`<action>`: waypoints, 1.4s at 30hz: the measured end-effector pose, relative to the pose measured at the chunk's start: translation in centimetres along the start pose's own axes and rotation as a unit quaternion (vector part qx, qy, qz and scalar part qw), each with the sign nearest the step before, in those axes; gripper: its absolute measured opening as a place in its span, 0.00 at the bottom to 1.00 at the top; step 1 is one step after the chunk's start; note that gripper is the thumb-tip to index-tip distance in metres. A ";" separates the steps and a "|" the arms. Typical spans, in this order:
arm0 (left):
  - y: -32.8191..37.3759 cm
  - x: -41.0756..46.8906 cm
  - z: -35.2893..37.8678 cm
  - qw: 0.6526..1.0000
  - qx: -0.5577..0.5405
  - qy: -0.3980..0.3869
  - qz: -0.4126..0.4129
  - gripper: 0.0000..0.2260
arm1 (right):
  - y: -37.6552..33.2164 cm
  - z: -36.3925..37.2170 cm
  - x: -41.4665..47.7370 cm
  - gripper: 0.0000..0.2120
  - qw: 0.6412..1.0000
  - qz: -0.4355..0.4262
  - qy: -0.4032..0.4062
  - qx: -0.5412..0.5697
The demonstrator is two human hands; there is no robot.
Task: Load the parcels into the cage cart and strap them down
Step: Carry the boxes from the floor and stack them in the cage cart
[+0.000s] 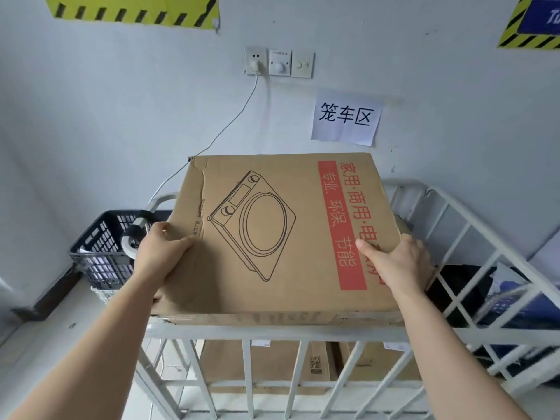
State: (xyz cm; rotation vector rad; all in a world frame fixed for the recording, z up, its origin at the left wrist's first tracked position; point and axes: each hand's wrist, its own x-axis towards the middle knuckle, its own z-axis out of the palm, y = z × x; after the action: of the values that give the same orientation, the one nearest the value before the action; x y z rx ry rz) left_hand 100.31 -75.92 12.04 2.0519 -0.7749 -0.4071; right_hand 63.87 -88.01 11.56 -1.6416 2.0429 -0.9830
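A large flat cardboard parcel, printed with a cooker drawing and a red band of characters, lies across the top of the white cage cart. Its near edge rests on the cart's front rail. My left hand grips the parcel's left edge. My right hand grips its right edge, thumb on top. Below, behind the cart's front bars, other cardboard parcels sit inside the cage. No strap can be made out.
A dark plastic crate stands left of the cart against the wall, with a rounded handle beside it. A white cable runs from a wall socket down behind the parcel. Blue and dark items lie beyond the cart's right side.
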 end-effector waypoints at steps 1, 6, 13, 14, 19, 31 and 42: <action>-0.1 1.3 0.9 1.000 0.002 -0.002 -0.006 0.31 | -0.2 1.4 1.2 0.45 1.000 0.007 -0.016 0.009; -0.7 7.3 5.9 0.999 0.019 -0.008 -0.049 0.31 | 0.0 8.2 7.7 0.44 0.998 0.024 -0.066 -0.004; -5.2 11.8 12.5 0.989 0.084 -0.042 -0.115 0.33 | 3.1 16.5 12.2 0.42 0.984 0.067 -0.150 -0.071; -6.1 12.2 13.2 0.986 0.093 -0.051 -0.127 0.33 | 3.9 17.7 12.4 0.43 0.980 0.072 -0.165 -0.081; -10.8 13.0 16.8 0.970 0.121 -0.096 -0.186 0.32 | 7.1 21.9 11.9 0.41 0.960 0.108 -0.203 -0.161; -20.9 15.8 23.1 0.939 0.180 -0.173 -0.238 0.32 | 13.5 31.4 9.2 0.39 0.919 0.190 -0.264 -0.223; -30.2 17.1 27.6 0.918 0.219 -0.218 -0.250 0.30 | 20.1 38.6 5.5 0.37 0.883 0.242 -0.314 -0.251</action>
State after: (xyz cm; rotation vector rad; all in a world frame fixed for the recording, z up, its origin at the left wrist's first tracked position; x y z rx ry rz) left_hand 109.33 -91.76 -28.38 2.6307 -0.6203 -1.0902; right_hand 72.94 -102.97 -28.66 -1.2855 2.1306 0.2570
